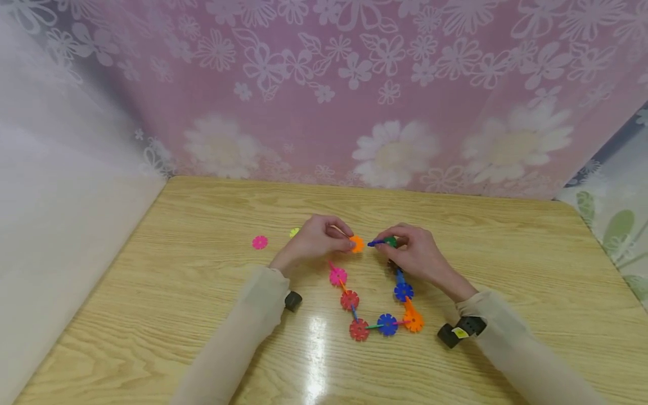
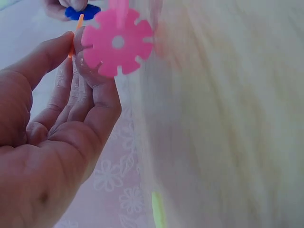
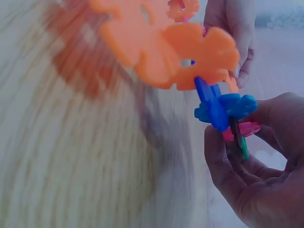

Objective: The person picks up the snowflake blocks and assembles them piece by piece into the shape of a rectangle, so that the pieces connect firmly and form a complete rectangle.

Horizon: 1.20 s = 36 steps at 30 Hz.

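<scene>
My left hand [image 1: 318, 239] pinches an orange notched disc [image 1: 357, 244] between thumb and fingers; the left wrist view shows it edge-on at the fingertips. Across a small gap, my right hand [image 1: 419, 252] grips one end of a chain of slotted plastic discs, by a green disc [image 1: 390, 241] with a dark blue disc [image 1: 374, 243] jutting toward the orange one. From there the chain bends in a U through a blue disc [image 1: 403, 292], an orange disc [image 1: 413, 321] and a red disc [image 1: 359, 330] to a pink disc [image 1: 338, 276] below my left hand. My right fingers partly hide the chain.
A loose pink disc [image 1: 260, 242] and a yellow disc [image 1: 294, 232] lie on the wooden table [image 1: 167, 292], left of my left hand. A pink flowered curtain [image 1: 314, 129] hangs behind the table's far edge, with pale cloth at the left side.
</scene>
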{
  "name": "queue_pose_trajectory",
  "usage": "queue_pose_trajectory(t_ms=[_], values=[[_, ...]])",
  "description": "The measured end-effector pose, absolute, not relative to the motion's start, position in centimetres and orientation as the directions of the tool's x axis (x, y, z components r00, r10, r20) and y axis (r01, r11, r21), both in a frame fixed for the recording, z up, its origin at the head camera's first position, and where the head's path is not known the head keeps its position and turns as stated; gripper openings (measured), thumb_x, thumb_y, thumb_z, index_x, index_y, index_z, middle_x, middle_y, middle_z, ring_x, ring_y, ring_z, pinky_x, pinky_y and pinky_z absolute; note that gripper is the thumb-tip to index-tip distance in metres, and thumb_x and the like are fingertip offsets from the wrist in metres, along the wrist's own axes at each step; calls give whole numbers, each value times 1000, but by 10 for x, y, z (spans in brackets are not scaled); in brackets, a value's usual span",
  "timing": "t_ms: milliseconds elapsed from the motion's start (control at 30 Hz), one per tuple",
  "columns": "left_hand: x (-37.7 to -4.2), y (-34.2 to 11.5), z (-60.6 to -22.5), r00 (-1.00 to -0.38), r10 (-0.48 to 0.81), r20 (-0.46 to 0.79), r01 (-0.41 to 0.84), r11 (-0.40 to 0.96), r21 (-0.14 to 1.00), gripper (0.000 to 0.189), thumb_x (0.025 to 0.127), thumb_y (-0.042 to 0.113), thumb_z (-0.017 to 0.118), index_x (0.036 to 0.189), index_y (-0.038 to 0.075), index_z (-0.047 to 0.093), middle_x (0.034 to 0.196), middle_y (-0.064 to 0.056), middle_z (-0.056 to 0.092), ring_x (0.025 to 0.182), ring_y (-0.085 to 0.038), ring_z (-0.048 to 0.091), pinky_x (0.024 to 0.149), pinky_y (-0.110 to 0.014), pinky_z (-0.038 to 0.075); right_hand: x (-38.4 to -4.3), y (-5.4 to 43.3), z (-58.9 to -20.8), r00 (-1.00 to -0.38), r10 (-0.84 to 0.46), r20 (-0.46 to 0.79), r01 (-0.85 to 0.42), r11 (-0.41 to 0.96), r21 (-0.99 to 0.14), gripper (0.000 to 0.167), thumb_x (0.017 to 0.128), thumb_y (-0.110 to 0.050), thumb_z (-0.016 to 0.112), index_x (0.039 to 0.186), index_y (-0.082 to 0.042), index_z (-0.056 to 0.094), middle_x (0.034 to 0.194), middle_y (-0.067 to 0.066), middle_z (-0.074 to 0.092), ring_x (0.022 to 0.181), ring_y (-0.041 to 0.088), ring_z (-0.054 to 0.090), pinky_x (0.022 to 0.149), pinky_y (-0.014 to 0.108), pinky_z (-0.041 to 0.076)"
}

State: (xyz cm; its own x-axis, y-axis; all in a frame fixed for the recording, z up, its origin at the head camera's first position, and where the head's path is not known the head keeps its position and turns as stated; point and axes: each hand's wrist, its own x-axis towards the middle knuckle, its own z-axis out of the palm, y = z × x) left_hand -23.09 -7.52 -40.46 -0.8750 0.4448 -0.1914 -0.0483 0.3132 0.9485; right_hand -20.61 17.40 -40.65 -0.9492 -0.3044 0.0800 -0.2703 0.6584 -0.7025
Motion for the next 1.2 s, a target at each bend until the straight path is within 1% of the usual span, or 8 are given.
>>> queue_pose_trajectory(t_ms=[133,233,433,600,867,1067,1133,1200], values=[[-229,-71,-405,-877,439,-197,-61,304,951,19,93,15,76,109,8,70,101,-9,78,94,-24,77,86,-32,59,-205,171,-405,-947,-309,87,-274,641,-717,10,94,-18,74,103,-17,79,110,7,73,83,21,74,63,27,56],[-228,-69,-405,-878,441,-188,-59,291,955,17,92,12,76,107,5,70,101,-11,78,92,-25,77,87,-35,61,-204,171,-405,-945,-315,88,-276,623,-732,11,94,-16,74,103,-14,79,109,9,74,82,21,74,62,27,56],[-227,-67,-405,-872,451,-190,-59,287,956,16,93,9,75,108,4,71,103,-13,78,90,-21,76,82,-34,62,-204,172,-405,-940,-331,82,-277,603,-748,12,95,-17,74,105,-13,79,110,10,76,81,21,75,61,26,55],[-226,-63,-405,-876,441,-195,-65,292,954,15,93,10,75,107,5,73,101,-13,78,92,-26,77,81,-34,62,-204,173,-406,-934,-345,98,-301,605,-737,12,95,-14,73,105,-12,79,107,10,76,77,16,72,61,26,54],[-222,-57,-404,-895,406,-182,-88,240,967,16,90,5,77,105,1,74,101,-17,77,92,-32,77,83,-38,63,-206,173,-409,-938,-334,90,-276,565,-778,11,95,-11,73,104,-9,79,103,12,77,62,12,68,57,27,56],[-220,-55,-403,-903,377,-205,-105,269,957,15,89,9,79,103,5,76,97,-12,77,90,-29,77,79,-35,63,-205,171,-408,-943,-324,69,-246,548,-799,11,95,-11,72,104,-9,79,99,13,78,57,14,65,54,28,55],[-221,-56,-403,-902,384,-199,-89,285,954,14,90,11,79,102,7,76,97,-10,77,89,-27,77,79,-35,63,-205,169,-407,-946,-321,50,-229,548,-805,11,95,-12,72,104,-9,78,97,13,78,57,15,65,54,29,54],[-222,-58,-404,-904,390,-174,-38,333,942,13,90,14,79,102,11,76,98,-6,77,90,-22,76,81,-34,62,-206,168,-407,-946,-322,29,-211,548,-809,12,96,-13,72,106,-10,78,97,13,78,58,16,65,54,29,54]])
